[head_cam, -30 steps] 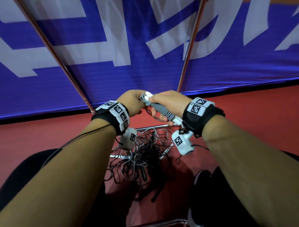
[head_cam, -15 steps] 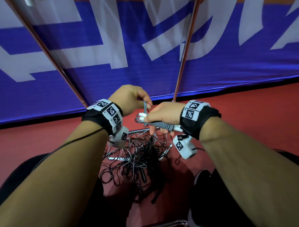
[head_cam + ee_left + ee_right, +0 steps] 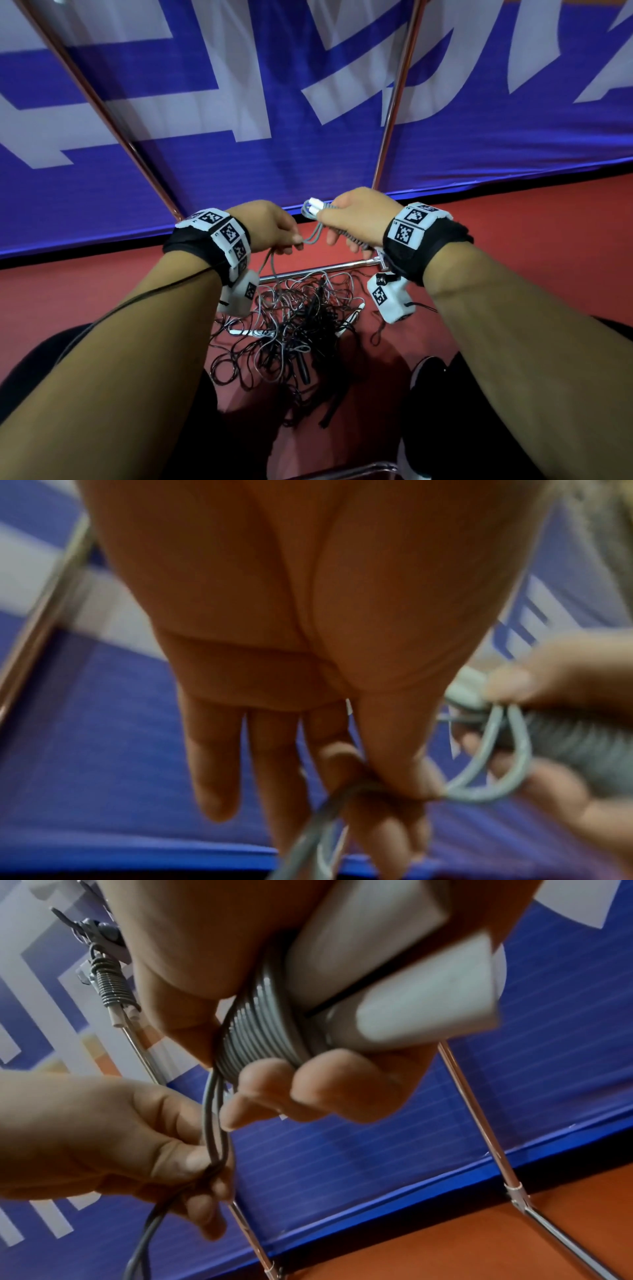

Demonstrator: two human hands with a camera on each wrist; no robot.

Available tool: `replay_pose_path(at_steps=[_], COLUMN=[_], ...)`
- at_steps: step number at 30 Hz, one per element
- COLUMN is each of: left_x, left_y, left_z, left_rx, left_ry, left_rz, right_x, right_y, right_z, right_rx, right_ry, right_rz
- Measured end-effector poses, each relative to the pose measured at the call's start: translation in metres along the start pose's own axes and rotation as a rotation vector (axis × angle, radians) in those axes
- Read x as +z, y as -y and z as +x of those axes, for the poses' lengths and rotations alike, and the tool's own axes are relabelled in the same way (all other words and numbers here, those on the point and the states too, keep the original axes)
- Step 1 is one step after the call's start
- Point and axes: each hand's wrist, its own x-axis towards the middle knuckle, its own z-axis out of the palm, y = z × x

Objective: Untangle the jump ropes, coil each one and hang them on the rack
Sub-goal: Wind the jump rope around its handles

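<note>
Nearest, between the seated person's knees, the tangle of ropes lies heaped on the red floor, black and grey cords looped through one another, a white handle end poking out on its right side. Above it, both hands work one grey rope. The right hand is curled round the pair of white handles, held side by side with the grey cord wound round them in tight, even turns; fingers and thumb clamp the bundle. The left hand pinches a doubled strand of the same cord between thumb and forefinger just beside the bundle, its other fingers hanging straight and loose; from the pinch the cord drops into the heap. Step in hand, as I judge it: winding the freed rope onto its own handles. To do it well, feed the slack with light steady tension, lay each turn flat against the last rather than over it, and let the left fingers slide so knots from the pile are felt and shaken loose before they reach the coil; the tail still looks caught in the tangle, so pulling hard would likely tighten it. Beyond the hands stands the rack, chrome uprights with a crossbar low behind the pile; in the right wrist view one wound rope already hangs high on it. Farthest, a blue banner with large white lettering, cropped and not readable; wrist bands carry black-and-white square markers, no words, no brand seen.
</note>
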Motion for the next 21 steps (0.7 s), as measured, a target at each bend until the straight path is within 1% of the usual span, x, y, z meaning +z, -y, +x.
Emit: replay_pose_path(at_steps=[3, 6, 8, 11, 13, 16, 18, 21], left_x=[0.002, 0.003, 0.002, 0.0, 0.001, 0.002, 0.0, -0.004], left_y=[0.004, 0.006, 0.003, -0.005, -0.01, -0.009, -0.007, -0.008], left_z=[0.001, 0.003, 0.002, 0.003, 0.006, 0.009, 0.007, 0.003], left_rx=[-0.032, -0.071, -0.067, -0.051, -0.056, -0.045, -0.011, 0.086], left_ry=[-0.018, -0.059, -0.098, -0.187, -0.239, -0.352, -0.395, -0.372], left_rz=[-0.274, -0.389, -0.359, -0.192, -0.122, -0.093, -0.111, -0.152], right_x=[-0.001, -0.004, -0.005, -0.006, -0.005, 0.0, 0.004, 0.011], right_y=[-0.002, -0.002, -0.001, 0.002, 0.004, 0.004, 0.002, -0.001], right_z=[0.002, 0.005, 0.005, 0.004, 0.001, -0.002, -0.004, -0.007], right_rx=[-0.026, -0.047, -0.046, -0.01, -0.006, 0.001, 0.017, 0.028], right_ry=[-0.036, -0.122, -0.162, -0.15, -0.081, 0.107, 0.228, 0.362], right_rz=[0.046, 0.159, 0.251, 0.45, 0.577, 0.676, 0.656, 0.527])
